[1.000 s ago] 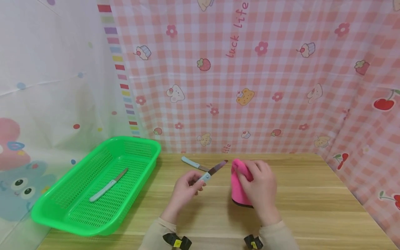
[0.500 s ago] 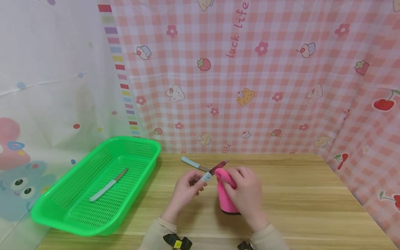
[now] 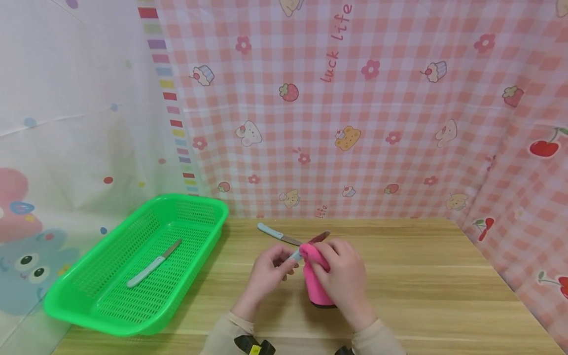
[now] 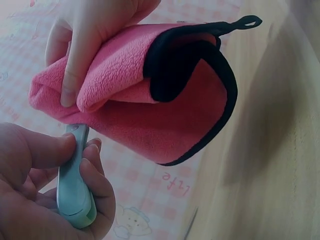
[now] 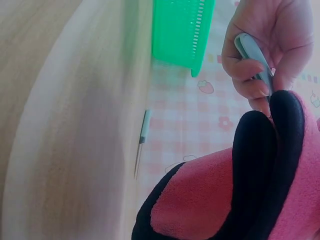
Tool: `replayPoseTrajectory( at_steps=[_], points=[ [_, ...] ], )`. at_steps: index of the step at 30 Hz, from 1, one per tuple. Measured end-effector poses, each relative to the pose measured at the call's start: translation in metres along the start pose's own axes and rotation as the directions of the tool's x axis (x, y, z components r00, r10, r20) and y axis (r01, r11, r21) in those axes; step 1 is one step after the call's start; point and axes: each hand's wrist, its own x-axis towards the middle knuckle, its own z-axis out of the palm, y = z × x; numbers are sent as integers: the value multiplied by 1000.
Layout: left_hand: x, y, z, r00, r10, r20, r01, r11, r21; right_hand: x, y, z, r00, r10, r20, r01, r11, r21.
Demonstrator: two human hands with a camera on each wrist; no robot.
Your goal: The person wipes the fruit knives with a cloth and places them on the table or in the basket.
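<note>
My left hand (image 3: pixel 266 271) grips a small knife by its pale blue handle (image 4: pixel 75 185), blade slanting up and to the right. In my right hand (image 3: pixel 343 278) is a folded pink cloth (image 4: pixel 125 85) with a black edge and a hanging loop, pinched against the blade near the handle. Only the outer part of the held blade (image 3: pixel 320 237) shows past the cloth; the rest is covered. Just behind the hands, a second knife (image 3: pixel 270 230) with the same kind of handle lies on the table. It also shows in the right wrist view, its handle (image 5: pixel 145 125) uppermost.
To the left stands a green plastic basket (image 3: pixel 213 241) with perforated walls. Inside it lies a third knife (image 3: pixel 153 266). The wooden table (image 3: pixel 426 296) runs back to a pink checked curtain (image 3: pixel 399 108).
My right hand has moved left with the pink cloth, from apart from the knife onto its blade, down near the handle. The left hand has stayed almost in place.
</note>
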Motion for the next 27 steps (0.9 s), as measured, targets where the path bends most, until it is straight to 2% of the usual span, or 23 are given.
replayPoseTrajectory(
  at_steps=[3, 12, 22, 27],
  points=[
    [5, -17, 2, 1000, 11, 10, -11, 1000, -1, -1, 0, 1, 1000, 9, 1, -9, 1000, -1],
    [4, -19, 6, 1000, 9, 16, -9, 1000, 25, -2, 1, 3, 1000, 18, -3, -18, 1000, -18],
    [2, -18, 8, 1000, 14, 11, -14, 1000, -10, -4, 6, 5, 999, 26, -38, -28, 999, -44],
    [4, -19, 8, 1000, 12, 22, -12, 1000, 15, -4, 8, 6, 998, 38, -49, -41, 998, -45]
  ],
)
